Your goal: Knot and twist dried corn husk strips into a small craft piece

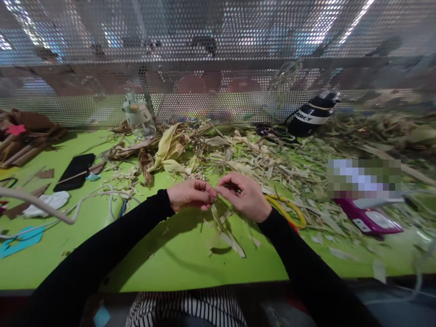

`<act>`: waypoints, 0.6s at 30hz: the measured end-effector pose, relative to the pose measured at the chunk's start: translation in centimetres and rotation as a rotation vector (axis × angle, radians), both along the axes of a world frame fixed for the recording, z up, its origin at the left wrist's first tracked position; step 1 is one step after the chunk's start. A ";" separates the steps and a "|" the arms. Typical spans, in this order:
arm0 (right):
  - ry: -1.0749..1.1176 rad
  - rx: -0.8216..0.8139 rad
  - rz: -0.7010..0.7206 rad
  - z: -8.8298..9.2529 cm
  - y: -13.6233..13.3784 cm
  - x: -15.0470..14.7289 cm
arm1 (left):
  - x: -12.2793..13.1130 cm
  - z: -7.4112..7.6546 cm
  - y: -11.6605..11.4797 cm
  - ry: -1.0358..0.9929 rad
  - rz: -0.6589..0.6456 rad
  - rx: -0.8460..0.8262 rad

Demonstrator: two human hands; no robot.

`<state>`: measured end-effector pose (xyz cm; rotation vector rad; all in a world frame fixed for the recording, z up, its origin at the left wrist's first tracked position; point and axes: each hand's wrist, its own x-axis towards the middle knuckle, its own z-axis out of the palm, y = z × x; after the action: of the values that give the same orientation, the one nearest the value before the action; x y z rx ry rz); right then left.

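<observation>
Both hands meet over the green table, fingertips nearly touching. My left hand [191,195] is closed, thumb and fingers pinching the upper end of a pale husk strip [227,231]. The strip hangs from the fingertips toward the table's front edge. Closed in a pinch too, my right hand [245,196] is at the same end of the strip; what lies between its fingertips is too small to make out. Behind the hands are dried husks, with a yellowish husk bunch [170,147] at the back left and shredded pieces [252,154] scattered to the right.
Yellow-handled scissors [289,211] lie beside my right wrist. A magenta device [371,218] stands farther right. Against the perforated screen [204,86] are a clear bottle [140,119] and a black bottle [311,116]. On the left are a phone [75,171] and a white cable [80,206].
</observation>
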<state>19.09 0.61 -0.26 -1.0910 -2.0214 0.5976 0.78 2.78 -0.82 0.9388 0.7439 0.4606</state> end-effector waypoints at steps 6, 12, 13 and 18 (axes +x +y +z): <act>0.030 0.034 0.012 -0.1 -0.1 0.0 | 0.1 -0.3 -0.2 0.016 -0.028 -0.013; 0.040 0.109 0.108 -0.3 0.0 -0.3 | 0.6 -0.4 -0.8 0.011 -0.061 0.046; 0.056 0.129 0.081 -0.2 0.0 -0.3 | 0.6 -0.2 -0.9 0.000 -0.049 0.060; 0.070 0.179 -0.127 0.5 -0.3 0.6 | 0.7 0.3 -0.9 -0.080 0.129 0.095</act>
<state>19.73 0.36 0.23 -1.0669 -1.8898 0.3767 1.47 1.88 -0.55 0.9589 0.7169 0.6486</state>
